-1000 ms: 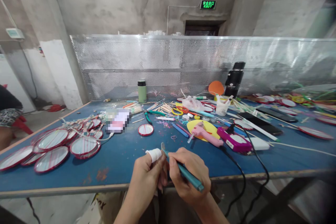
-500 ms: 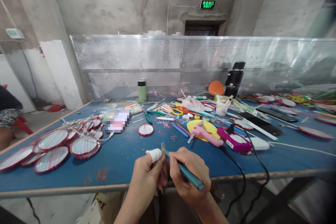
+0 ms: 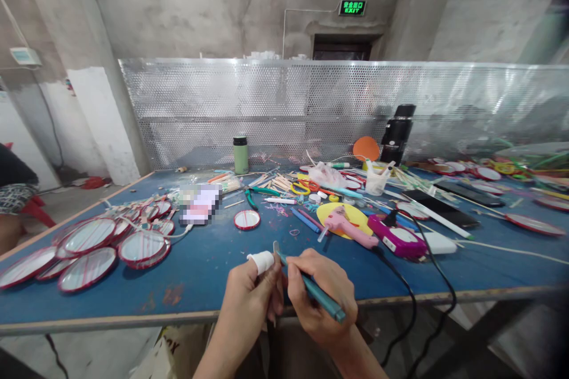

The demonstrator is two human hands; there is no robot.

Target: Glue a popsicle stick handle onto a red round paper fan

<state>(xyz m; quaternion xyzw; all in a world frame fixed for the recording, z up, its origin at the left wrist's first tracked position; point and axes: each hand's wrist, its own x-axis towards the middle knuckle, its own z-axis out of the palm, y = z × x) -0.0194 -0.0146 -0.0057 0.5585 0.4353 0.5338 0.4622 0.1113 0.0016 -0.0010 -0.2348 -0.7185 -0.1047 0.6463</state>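
Right hand holds one pen, left hand apparently one stick.

Right hand grips teal pen, tip at small stick pinched in left hand; white wrap on one digit. Red-rimmed discs heaped at left of blue table; pink glue gun on yellow disc.

Facing you, the green-lit exit sign reads "安全出口" above "EXIT"; lettering on the carton below your table is unclear.
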